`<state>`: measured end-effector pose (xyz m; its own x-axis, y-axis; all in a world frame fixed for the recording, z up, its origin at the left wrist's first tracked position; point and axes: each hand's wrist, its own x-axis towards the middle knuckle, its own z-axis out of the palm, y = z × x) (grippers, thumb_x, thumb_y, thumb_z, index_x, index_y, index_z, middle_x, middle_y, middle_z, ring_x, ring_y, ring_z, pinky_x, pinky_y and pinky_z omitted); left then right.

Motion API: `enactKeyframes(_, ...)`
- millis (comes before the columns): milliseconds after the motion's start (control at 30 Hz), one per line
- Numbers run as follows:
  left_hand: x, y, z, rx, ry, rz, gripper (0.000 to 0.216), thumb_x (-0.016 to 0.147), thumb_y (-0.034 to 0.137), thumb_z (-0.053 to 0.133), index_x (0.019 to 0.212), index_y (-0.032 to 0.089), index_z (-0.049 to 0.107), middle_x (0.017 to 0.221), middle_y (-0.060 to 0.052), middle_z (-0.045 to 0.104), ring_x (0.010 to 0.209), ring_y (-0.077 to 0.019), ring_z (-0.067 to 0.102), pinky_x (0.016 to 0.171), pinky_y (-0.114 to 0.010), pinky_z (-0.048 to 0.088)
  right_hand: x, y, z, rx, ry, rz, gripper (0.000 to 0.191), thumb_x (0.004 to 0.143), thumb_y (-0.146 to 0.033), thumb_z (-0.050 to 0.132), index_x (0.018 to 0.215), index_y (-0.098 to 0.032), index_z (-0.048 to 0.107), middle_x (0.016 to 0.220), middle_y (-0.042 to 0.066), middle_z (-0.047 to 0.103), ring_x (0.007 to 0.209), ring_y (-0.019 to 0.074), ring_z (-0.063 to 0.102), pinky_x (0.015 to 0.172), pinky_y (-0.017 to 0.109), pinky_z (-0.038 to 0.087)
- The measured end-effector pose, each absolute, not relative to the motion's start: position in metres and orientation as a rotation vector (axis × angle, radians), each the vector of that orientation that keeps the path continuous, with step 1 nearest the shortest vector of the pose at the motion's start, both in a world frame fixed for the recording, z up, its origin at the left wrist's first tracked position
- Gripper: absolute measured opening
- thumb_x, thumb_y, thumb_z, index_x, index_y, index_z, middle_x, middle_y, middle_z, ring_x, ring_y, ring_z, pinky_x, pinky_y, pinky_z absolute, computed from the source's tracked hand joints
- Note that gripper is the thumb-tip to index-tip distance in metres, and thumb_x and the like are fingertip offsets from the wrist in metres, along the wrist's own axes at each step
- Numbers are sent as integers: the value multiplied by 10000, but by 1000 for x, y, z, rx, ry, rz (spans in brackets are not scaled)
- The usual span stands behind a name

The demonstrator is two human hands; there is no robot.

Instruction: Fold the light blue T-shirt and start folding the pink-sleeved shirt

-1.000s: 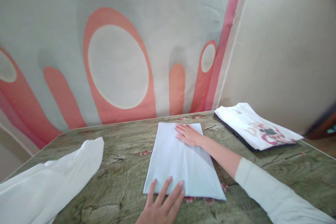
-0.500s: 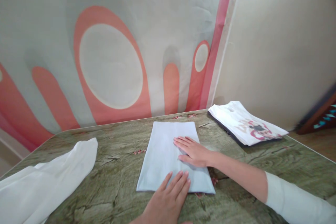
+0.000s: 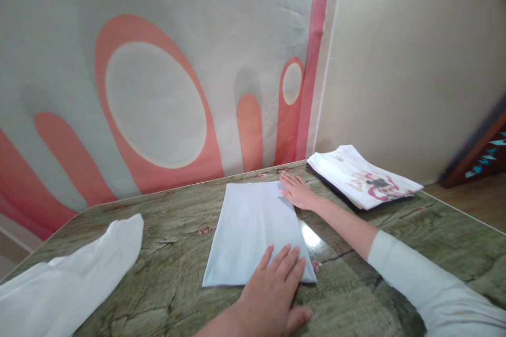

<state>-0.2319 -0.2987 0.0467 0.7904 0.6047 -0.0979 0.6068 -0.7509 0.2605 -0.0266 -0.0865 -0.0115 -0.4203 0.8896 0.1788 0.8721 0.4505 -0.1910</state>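
A pale blue folded cloth (image 3: 253,229) lies flat on the green wood-patterned table (image 3: 166,253). My left hand (image 3: 272,289) rests flat on the cloth's near right corner, fingers stretched out and pointing away from me. My right hand (image 3: 298,192) lies flat at the cloth's far right corner, partly on the table, with its fingers spread. My right arm wears a white sleeve (image 3: 427,289). Neither hand holds anything.
A loose white garment (image 3: 67,274) is draped over the table's near left part. A stack of folded shirts (image 3: 361,176), the top one white with a red print, sits at the far right corner. Behind the table hangs a grey and pink patterned sheet (image 3: 158,89).
My right hand slid from the middle of the cloth's right side up to its far right corner. My left hand moved a little right along the near edge.
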Motion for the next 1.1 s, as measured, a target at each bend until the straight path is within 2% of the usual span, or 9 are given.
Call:
enactKeyframes(133,-214,-298,36,2656,833,25,774,853,679,239,1446,188,152,1500,-72,123,1375,-288,77,1099,-541,65,-41,-120,-13,-1153,-2656,165,632,912,-548,212,1431,-189,251,1500,44,188,1370,202,159,1114,390,125)
enactKeyframes(267,-215,-308,42,2609,770,22,680,888,623,252,1437,226,194,1496,-23,162,1372,-316,23,1073,-597,11,-44,-130,-16,-1170,-2692,240,672,898,-592,203,1438,-194,232,1491,53,216,1366,218,176,1112,407,131)
enactKeyframes(333,-220,-314,54,2575,682,14,605,923,551,262,1432,227,213,1488,-19,203,1376,-283,49,1094,-556,12,-42,-127,-17,-1213,-2678,246,680,894,-599,207,1437,-190,236,1486,61,228,1364,226,182,1112,418,124)
enactKeyframes(433,-235,-313,73,2513,557,27,556,950,446,297,1440,212,179,1468,-33,274,1362,-198,191,1126,-415,124,-38,-122,-20,-1233,-2641,240,652,902,-574,225,1425,-187,271,1476,66,259,1359,226,200,1109,430,131)
enactKeyframes(500,-250,-304,75,2525,677,61,543,956,401,301,1443,208,159,1472,-45,264,1350,-173,230,1117,-373,175,-36,-122,-19,-1242,-2584,225,610,918,-529,232,1400,-167,328,1462,80,294,1351,224,223,1106,432,146)
enactKeyframes(700,-299,-270,36,2650,1364,33,516,957,467,217,1430,259,211,1505,-50,147,1378,-230,107,1103,-476,80,-41,-167,-2,-1125,-2531,349,564,921,-483,291,1368,-153,383,1443,98,332,1337,240,254,1103,437,186)
enactKeyframes(833,-313,-260,19,2705,1411,46,556,936,533,221,1432,283,194,1509,-34,134,1378,-237,107,1100,-468,73,-46,-217,8,-964,-2684,498,602,914,-524,296,1420,-197,285,1486,54,241,1365,215,177,1120,397,153)
enactKeyframes(933,-314,-254,17,2735,1397,63,559,934,538,224,1431,285,201,1508,-28,145,1377,-234,115,1100,-455,73,-40,-230,6,-1005,-2749,445,614,906,-546,302,1433,-236,244,1497,32,204,1372,229,144,1125,425,91)
enactKeyframes(1100,-309,-238,13,2751,1448,112,546,930,544,230,1418,299,243,1502,-19,177,1371,-255,131,1091,-474,90,-16,-199,-5,-1250,-2680,285,538,917,-518,284,1399,-283,325,1482,18,250,1360,255,187,1102,490,120)
